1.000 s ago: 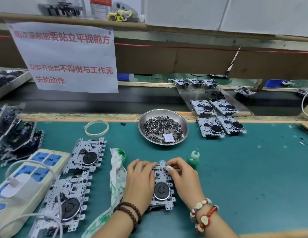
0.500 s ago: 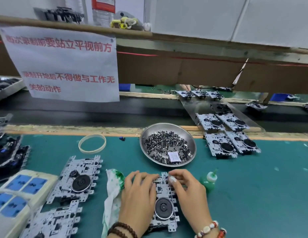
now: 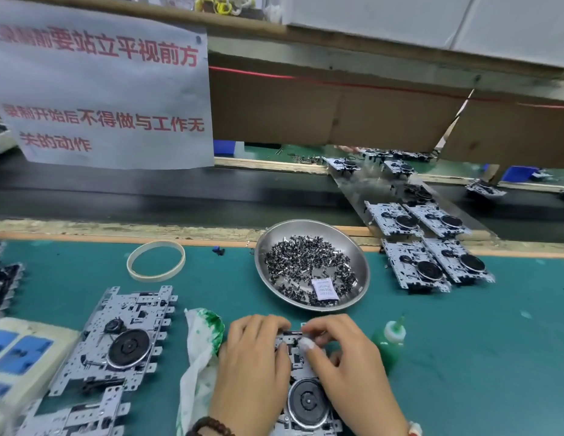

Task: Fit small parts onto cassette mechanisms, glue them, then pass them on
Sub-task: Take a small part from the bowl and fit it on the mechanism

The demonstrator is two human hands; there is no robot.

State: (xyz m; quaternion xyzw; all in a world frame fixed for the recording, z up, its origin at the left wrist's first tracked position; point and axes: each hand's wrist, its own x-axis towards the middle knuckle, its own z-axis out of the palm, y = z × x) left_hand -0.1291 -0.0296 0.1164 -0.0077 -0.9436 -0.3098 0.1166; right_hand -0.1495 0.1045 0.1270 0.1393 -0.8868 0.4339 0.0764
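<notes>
Hands meet at bottom centre of the frame: our left hand (image 3: 254, 366) lies flat on the cassette mechanism (image 3: 307, 401), fingers curled over its top edge, while our right hand (image 3: 343, 363) pinches something tiny at that edge. We see the steel bowl of small parts (image 3: 309, 265) just above on the green tabletop (image 3: 479, 341), glue bottle (image 3: 388, 343) just right.

Cassette mechanism (image 3: 306, 401) flat on green mat, black flywheel up.

Even bright light, motion blur, warped edges
</notes>
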